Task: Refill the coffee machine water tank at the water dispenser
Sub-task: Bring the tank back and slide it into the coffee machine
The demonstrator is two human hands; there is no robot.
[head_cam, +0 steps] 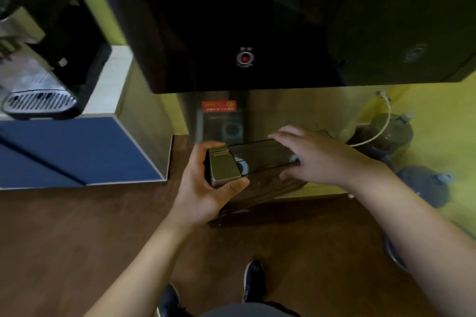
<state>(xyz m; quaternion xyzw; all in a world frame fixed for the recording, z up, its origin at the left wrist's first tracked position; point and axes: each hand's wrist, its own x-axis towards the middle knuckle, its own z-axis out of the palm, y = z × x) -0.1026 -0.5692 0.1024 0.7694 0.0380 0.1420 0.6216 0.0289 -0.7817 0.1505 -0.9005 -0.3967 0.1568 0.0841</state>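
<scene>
**Tank held ready at the water dispenser**

The left hand (206, 183) grips the water tank (252, 162) by its metal end, just below the water dispenser (244, 33). The right hand (316, 159) lies flat on its lid, likely steadying it.

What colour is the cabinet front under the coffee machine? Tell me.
Blue, on the cabinet front, seen in the head view.

red sticker (219, 106): print too blurred to read; on the water dispenser (231, 33) front, beyond the left hand (206, 188) fingers
round emblem (246, 57): unreadable
</scene>
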